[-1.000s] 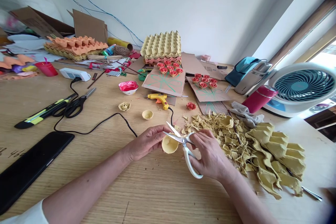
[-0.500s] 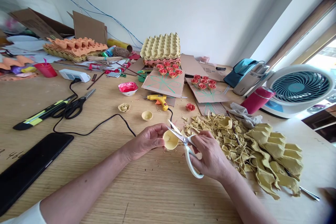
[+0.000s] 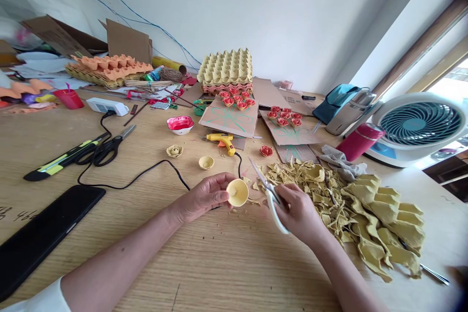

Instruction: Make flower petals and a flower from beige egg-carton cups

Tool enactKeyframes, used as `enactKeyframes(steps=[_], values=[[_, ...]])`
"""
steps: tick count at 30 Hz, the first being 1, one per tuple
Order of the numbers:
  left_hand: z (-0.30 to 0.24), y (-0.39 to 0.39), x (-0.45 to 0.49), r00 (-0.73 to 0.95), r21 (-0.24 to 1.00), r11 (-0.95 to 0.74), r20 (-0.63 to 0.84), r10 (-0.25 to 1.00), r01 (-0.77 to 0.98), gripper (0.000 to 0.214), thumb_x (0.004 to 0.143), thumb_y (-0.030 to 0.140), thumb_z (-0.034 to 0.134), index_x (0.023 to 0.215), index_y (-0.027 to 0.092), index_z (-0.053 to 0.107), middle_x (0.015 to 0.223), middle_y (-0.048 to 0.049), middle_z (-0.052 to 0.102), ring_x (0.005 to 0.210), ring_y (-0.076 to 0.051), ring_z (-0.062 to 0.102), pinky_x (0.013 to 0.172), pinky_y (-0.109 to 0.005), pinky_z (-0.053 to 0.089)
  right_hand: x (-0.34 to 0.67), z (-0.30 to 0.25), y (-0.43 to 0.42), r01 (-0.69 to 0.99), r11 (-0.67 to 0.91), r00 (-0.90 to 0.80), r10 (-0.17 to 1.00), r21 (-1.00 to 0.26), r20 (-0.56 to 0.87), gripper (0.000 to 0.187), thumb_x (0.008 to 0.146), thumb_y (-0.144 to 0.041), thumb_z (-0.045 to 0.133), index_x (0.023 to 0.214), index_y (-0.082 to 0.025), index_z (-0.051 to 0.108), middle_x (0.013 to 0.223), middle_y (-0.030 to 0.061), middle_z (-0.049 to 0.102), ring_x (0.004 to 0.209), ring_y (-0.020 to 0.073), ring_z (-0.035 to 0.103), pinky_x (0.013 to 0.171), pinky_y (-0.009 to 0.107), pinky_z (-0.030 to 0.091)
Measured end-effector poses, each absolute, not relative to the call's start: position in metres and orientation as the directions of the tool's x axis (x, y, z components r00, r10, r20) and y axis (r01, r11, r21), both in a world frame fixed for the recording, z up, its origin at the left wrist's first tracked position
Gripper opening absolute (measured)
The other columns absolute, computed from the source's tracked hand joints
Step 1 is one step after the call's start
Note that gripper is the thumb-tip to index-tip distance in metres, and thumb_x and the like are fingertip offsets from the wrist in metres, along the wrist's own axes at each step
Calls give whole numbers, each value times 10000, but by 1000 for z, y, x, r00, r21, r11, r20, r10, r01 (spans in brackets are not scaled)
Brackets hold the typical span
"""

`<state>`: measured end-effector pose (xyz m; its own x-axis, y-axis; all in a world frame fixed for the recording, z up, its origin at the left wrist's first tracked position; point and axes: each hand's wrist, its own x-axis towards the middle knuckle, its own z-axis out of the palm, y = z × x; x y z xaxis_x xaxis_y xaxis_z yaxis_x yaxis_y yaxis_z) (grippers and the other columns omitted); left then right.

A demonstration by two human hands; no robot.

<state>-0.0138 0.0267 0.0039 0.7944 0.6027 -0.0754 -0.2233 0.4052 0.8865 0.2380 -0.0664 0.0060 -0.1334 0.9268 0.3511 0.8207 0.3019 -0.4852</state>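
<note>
My left hand point(image 3: 210, 193) pinches a small yellow egg-carton cup point(image 3: 238, 193) by its left side, its hollow turned toward me. To the right of it, my right hand point(image 3: 298, 212) is closed round the handles of white-handled scissors point(image 3: 272, 200). Their blades point up and left, apart from the cup, and look closed together. Beyond my hands lie another trimmed cup point(image 3: 206, 162), a pale yellow carton flower point(image 3: 174, 150) and a red flower point(image 3: 266, 150). A yellow glue gun point(image 3: 223, 141) rests behind them on its side.
Carton scraps point(image 3: 307, 180) and a torn egg carton point(image 3: 387, 209) cover the right side. Red flowers stand on cardboard point(image 3: 230, 119) at the back, before stacked egg trays point(image 3: 225, 67). Left are black scissors point(image 3: 106, 153), a utility knife point(image 3: 62, 158), a phone point(image 3: 47, 234) and a black cord point(image 3: 135, 181).
The scissors have moved right, away from the cup, and their blades have come together. My left hand still holds the cup in nearly the same place.
</note>
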Motion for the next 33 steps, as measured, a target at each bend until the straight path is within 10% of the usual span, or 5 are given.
enactKeyframes(steps=[6, 14, 23, 33], values=[[1, 27, -13, 799, 876, 388, -3, 601, -288, 480, 777, 345, 816, 1228, 264, 671, 1138, -49, 644, 904, -141, 612, 776, -252, 514, 249, 10, -63, 215, 25, 166, 984, -976, 61, 413, 874, -593, 612, 743, -204, 571, 561, -31, 443, 516, 114, 358, 492, 257, 271], [-1, 27, -9, 749, 941, 246, 13, 662, -234, 623, 708, 289, 863, 1274, 251, 606, 1107, -30, 584, 851, -108, 531, 701, -200, 457, 243, 26, -64, -599, 26, 106, 993, -801, -47, 546, 863, -732, 468, 826, -217, 647, 674, -8, 415, 573, 137, 402, 601, 307, 461], [-8, 26, -6, 706, 994, 24, 57, 706, -105, 583, 732, 317, 822, 1251, 214, 576, 1127, -56, 599, 973, -180, 561, 794, -273, 494, 242, 22, -64, -321, 187, 267, 959, -928, 100, 540, 956, -681, 280, 768, -246, 539, 589, -48, 294, 468, 127, 245, 609, 359, 437], [-6, 24, -5, 676, 994, -47, 100, 730, -97, 564, 714, 317, 842, 1212, 175, 619, 1248, -106, 650, 1105, -243, 616, 957, -344, 487, 220, 9, -72, 201, 14, -173, 985, -979, -22, 447, 897, -629, 558, 781, -197, 550, 563, -31, 491, 495, 114, 408, 486, 260, 314]])
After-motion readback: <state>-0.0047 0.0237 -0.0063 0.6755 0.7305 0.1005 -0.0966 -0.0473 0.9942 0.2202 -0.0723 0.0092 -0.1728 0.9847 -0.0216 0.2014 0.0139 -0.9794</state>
